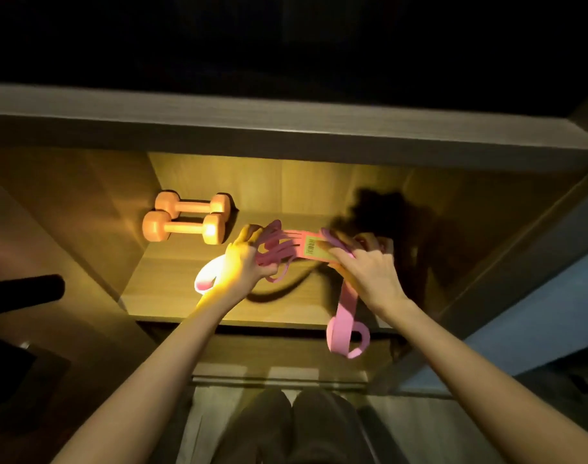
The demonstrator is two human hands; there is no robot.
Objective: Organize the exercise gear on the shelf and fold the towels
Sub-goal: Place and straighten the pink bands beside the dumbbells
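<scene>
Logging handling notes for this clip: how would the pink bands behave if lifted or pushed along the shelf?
Probably floppy: one loop of the pink bands droops over the front edge of the shelf, below the right hand. Strands splay loosely at the left hand, so they may tangle or snag when pushed.

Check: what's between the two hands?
Head view: a bundle of pink resistance bands with a barcoded label, held by left hand and right hand.

Left grip point(249, 259), right grip point(369, 272) bare; 2 forearms point(172, 356) bare; dark trousers point(286, 426).
</scene>
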